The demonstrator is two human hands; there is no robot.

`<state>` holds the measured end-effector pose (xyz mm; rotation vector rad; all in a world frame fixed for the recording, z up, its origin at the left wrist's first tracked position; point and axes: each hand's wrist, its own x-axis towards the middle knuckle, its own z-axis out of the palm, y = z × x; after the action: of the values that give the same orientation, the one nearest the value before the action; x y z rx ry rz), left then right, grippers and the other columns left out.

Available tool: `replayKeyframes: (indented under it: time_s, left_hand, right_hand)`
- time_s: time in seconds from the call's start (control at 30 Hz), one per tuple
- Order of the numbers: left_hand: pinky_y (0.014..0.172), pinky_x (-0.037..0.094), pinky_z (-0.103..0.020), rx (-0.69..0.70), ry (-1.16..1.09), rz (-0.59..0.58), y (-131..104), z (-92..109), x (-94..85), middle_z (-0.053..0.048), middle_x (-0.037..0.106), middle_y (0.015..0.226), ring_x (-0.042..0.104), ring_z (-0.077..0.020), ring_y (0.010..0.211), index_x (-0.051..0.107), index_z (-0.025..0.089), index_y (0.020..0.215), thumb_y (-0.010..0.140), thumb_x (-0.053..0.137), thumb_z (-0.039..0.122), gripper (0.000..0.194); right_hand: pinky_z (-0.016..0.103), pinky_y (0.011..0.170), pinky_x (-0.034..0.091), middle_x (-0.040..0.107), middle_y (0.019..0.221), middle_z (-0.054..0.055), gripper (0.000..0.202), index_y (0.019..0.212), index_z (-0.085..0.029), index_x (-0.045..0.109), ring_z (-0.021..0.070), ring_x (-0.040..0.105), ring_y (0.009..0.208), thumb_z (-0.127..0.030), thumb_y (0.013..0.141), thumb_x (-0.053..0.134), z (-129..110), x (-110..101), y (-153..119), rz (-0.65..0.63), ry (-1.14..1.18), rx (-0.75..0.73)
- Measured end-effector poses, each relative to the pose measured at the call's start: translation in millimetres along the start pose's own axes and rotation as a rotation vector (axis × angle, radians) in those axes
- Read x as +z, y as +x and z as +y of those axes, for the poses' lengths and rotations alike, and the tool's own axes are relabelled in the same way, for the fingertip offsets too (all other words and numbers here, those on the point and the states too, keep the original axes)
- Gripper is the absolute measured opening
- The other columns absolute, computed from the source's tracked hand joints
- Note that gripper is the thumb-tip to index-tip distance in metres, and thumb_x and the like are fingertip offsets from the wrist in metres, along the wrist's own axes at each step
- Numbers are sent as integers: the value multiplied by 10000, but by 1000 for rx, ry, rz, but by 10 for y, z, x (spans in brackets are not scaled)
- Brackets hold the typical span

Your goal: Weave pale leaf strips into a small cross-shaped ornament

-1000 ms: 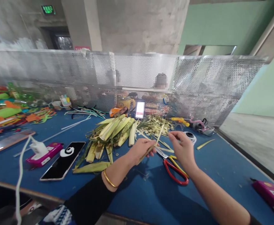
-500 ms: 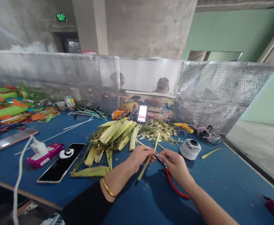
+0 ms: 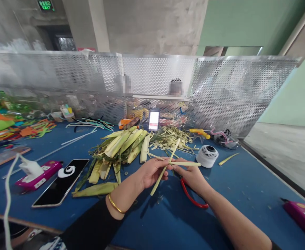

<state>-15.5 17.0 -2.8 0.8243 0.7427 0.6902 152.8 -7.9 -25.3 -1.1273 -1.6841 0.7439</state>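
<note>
Pale green leaf strips [image 3: 159,181] cross each other in front of me, pinched at the crossing by my left hand [image 3: 155,170]. One strip slants from lower left to upper right, and another points right over my right hand [image 3: 189,173]. My right hand is closed beside the crossing, its fingertips partly hidden under the strip. Red-handled scissors [image 3: 191,198] show just below my right hand; their blades are hidden. Behind and left of my hands lies a pile of green husk leaves [image 3: 126,144], with a heap of thin shreds [image 3: 172,137] to its right.
On the blue table [image 3: 147,225] are a white thread spool [image 3: 207,156], a black phone [image 3: 64,184], a magenta tissue pack [image 3: 39,176] and a yellow tool [image 3: 199,132]. A perforated metal screen [image 3: 152,74] stands behind, with people beyond it.
A strip now extends rightward from the crossing over my right hand. My right hand has shifted left and lies closer to my left one. The whole view has shifted slightly.
</note>
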Motion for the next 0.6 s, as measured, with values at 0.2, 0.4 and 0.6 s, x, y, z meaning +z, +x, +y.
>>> replayKeyframes:
  time_s: [0.2, 0.4, 0.6]
  left_hand:
    - [479, 437, -183, -16, 29, -41, -9, -6, 1, 4, 614, 598, 521, -65, 456, 657, 115, 825, 804, 673, 225, 113]
    - [504, 454, -181, -21, 50, 46, 5, -12, 18, 13, 583, 549, 530, -68, 458, 632, 113, 759, 835, 630, 187, 106]
    - [529, 503, -226, -33, 107, -19, -45, 34, 10, -57, 718, 779, 653, -130, 553, 647, 143, 995, 893, 577, 318, 215]
  right_hand:
    - [283, 615, 405, 585, 646, 15, 299, 645, -192, 596, 156, 507, 638, -361, 883, 530, 31, -38, 2, -40, -198, -133]
    - [396, 924, 385, 664, 742, 26, 268, 741, -216, 636, 180, 596, 766, -273, 944, 470, 138, 27, -7, 61, -464, -337]
    - [429, 1009, 332, 691, 833, 27, 249, 816, -230, 637, 185, 629, 841, -224, 950, 427, 234, 14, -23, 121, -506, -359]
